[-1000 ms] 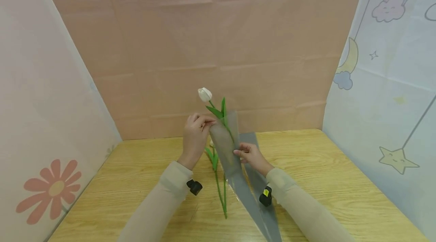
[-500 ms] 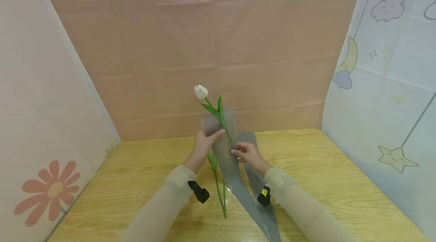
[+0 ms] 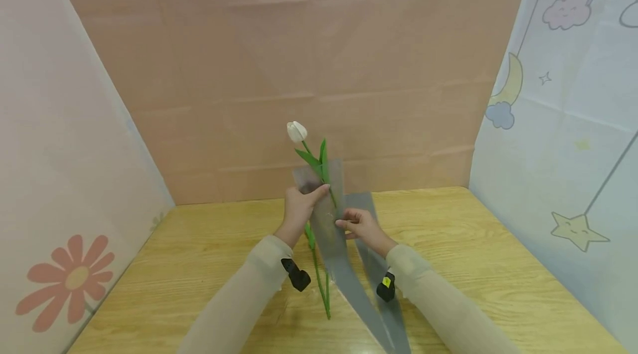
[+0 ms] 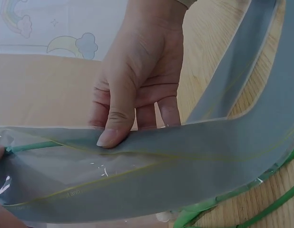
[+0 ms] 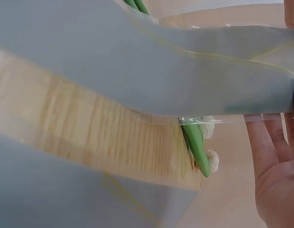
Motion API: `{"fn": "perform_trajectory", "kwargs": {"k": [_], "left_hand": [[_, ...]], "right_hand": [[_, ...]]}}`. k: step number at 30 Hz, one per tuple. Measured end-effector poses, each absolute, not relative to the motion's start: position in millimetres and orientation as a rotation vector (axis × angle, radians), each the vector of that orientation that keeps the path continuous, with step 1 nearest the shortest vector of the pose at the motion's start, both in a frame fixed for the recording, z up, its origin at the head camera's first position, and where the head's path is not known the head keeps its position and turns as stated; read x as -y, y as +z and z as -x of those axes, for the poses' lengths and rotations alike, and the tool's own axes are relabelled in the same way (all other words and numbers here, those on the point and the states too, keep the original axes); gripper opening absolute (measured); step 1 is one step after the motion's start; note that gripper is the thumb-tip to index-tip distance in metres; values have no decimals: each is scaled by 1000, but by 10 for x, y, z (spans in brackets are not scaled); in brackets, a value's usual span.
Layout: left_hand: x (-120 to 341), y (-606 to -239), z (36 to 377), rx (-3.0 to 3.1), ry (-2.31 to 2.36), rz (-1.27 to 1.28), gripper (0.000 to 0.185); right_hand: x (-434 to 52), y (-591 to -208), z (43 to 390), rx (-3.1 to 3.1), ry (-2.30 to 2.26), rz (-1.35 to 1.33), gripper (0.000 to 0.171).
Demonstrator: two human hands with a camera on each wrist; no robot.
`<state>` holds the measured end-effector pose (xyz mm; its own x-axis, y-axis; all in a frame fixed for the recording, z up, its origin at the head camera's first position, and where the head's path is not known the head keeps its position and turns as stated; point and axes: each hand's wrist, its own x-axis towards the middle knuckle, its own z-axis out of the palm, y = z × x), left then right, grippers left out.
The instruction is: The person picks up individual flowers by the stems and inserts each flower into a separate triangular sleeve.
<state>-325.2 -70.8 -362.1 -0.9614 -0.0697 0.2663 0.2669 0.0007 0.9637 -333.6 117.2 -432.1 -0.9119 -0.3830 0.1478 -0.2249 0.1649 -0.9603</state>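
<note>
The grey film sleeve (image 3: 326,207) is held up between the hands above the table (image 3: 448,243), pinched by the left hand (image 3: 301,209) near the mouth and the right hand (image 3: 363,225) lower down. It is judged light, floppy and slippery, so the edges are best gripped. The white tulip (image 3: 297,131) inside it looks fragile, so the stem is best taken.

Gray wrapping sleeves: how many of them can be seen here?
2. One gray sleeve is lifted, held by the left hand and right hand, with the white tulip in it. The second sleeve lies flat on the table under the right forearm.
</note>
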Motion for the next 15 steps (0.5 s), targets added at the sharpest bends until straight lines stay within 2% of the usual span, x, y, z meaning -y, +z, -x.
{"fn": "perform_trajectory", "kwargs": {"k": [5, 10, 15], "left_hand": [[717, -3605, 3300, 2062, -2054, 176, 33], [708, -3569, 3325, 2113, -2006, 150, 49], [709, -3543, 3344, 2114, -1982, 141, 43]], "right_hand": [[-1153, -4303, 3355, -2297, -1857, 615, 23], [-1135, -4287, 3377, -2291, -1869, 605, 21], [-1121, -4297, 3403, -2272, -1863, 614, 28]]}}
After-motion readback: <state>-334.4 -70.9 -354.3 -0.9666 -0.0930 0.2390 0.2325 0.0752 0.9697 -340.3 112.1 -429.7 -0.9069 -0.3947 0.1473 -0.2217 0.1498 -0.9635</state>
